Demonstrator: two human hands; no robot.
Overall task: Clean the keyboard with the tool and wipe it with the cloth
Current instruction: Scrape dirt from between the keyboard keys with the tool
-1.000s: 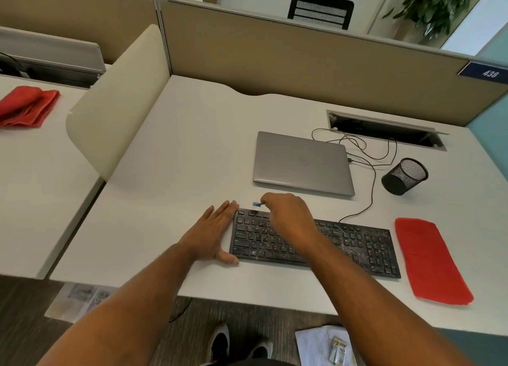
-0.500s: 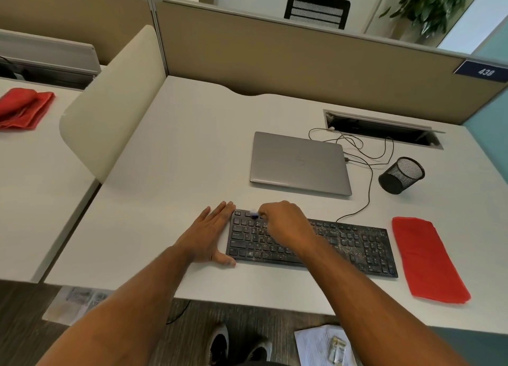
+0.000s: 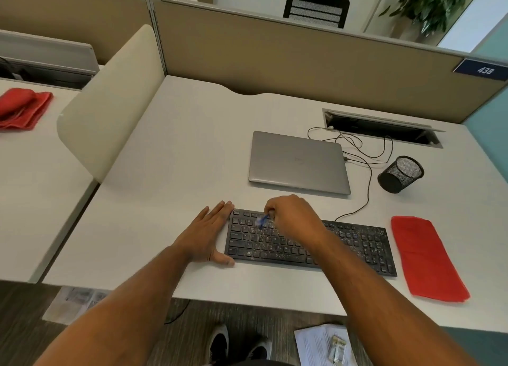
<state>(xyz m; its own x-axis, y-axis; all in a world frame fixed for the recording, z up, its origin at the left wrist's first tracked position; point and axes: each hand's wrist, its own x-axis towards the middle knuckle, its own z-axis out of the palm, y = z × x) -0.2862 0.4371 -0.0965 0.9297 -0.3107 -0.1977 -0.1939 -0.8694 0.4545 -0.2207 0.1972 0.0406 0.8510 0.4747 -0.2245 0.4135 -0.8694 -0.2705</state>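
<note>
Black keyboard (image 3: 310,244) lies near front edge of white desk (image 3: 176,151), speckled with pale crumbs. Our left hand (image 3: 204,236) flat on desk, fingers straight and together, thumb and fingertips touching keyboard's left end. Our right hand (image 3: 294,220) curled over upper left keys, pinching small blue tool (image 3: 261,221), blurred, tip on keys. Red cloth (image 3: 426,258) flat just right of keyboard, apart from it. Closed grey laptop (image 3: 298,162) behind keyboard; black mesh cup (image 3: 400,174) tipped on its side further right.
</note>
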